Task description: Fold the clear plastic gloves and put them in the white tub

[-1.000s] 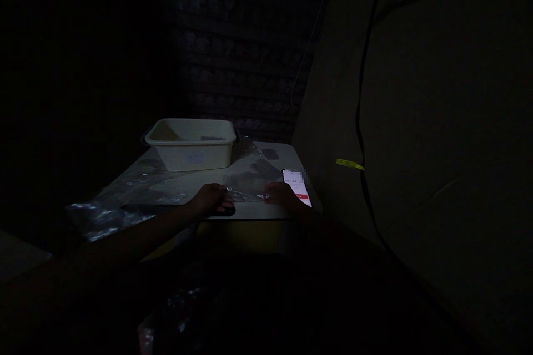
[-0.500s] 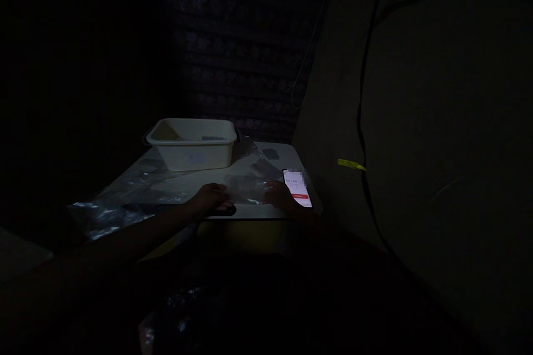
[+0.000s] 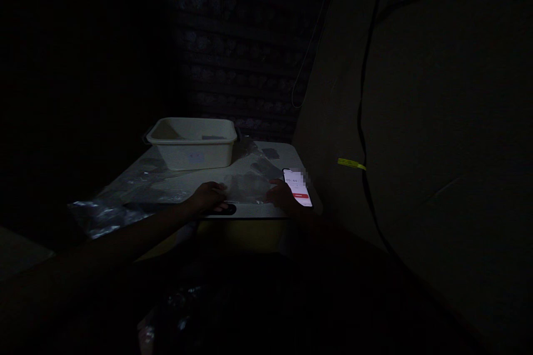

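A clear plastic bag (image 3: 245, 187) stretches between my two hands, low over the front part of the white table (image 3: 260, 212). Its left edge is pinched in my left hand (image 3: 209, 197), whose fingers point to the right. My right hand (image 3: 281, 194) grips the opposite edge, close beside a lit phone (image 3: 297, 188) with a timer on its screen. Under my left hand lies a dark, flat object with a rounded end (image 3: 227, 209); its kind is unclear in the dim light.
A white plastic tub (image 3: 195, 155) with side handles stands at the back left of the table. Crumpled clear plastic (image 3: 106, 219) hangs over the left front edge. A dark cable (image 3: 361, 116) with a yellow tag (image 3: 351, 164) runs down the right wall.
The plastic bag now lies flatter between my hands, with fewer bright wrinkles. My left hand has shifted slightly left, and my right hand has barely moved.
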The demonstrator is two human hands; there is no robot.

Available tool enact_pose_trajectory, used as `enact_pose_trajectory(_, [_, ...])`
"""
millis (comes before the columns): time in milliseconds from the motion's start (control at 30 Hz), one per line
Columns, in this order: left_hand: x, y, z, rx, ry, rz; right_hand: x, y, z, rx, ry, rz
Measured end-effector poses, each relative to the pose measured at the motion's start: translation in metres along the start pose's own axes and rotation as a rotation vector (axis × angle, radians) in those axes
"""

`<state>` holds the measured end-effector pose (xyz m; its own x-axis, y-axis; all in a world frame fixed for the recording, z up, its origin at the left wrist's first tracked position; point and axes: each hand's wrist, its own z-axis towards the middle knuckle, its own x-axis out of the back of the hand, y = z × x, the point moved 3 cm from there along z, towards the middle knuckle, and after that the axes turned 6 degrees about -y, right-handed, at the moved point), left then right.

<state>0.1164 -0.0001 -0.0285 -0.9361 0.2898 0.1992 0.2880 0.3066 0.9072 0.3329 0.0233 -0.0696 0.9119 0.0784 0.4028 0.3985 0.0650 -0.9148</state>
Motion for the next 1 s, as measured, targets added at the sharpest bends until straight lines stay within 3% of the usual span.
enact_pose_trajectory(133, [0.004, 0.007, -0.003, -0.091, 0.026, 0.428, 0.000, -0.015, -0.006, -0.051, 0.024, -0.068])
enact_pose_trajectory(267, [0.005, 0.016, -0.001, -0.311, 0.117, 0.902, 0.001, -0.034, -0.015, -0.066, 0.090, -0.287])
enact_pose_trajectory(400, [-0.003, 0.018, 0.004, -0.493, 0.163, 1.177, 0.001, -0.051, -0.025, -0.055, 0.048, -0.510])
enact_pose_trajectory(567, [-0.013, 0.018, 0.008, -0.645, 0.169, 1.318, 0.008, -0.067, -0.033, -0.065, 0.062, -0.911])
enact_pose_trajectory(733, [-0.024, 0.020, 0.015, -0.760, 0.015, 1.352, 0.006, -0.079, -0.020, 0.133, 0.107, -1.008])
enact_pose_trajectory(1000, [-0.035, 0.005, 0.034, -0.578, 0.035, 1.429, -0.047, -0.064, 0.000, 0.420, -0.060, -0.985])
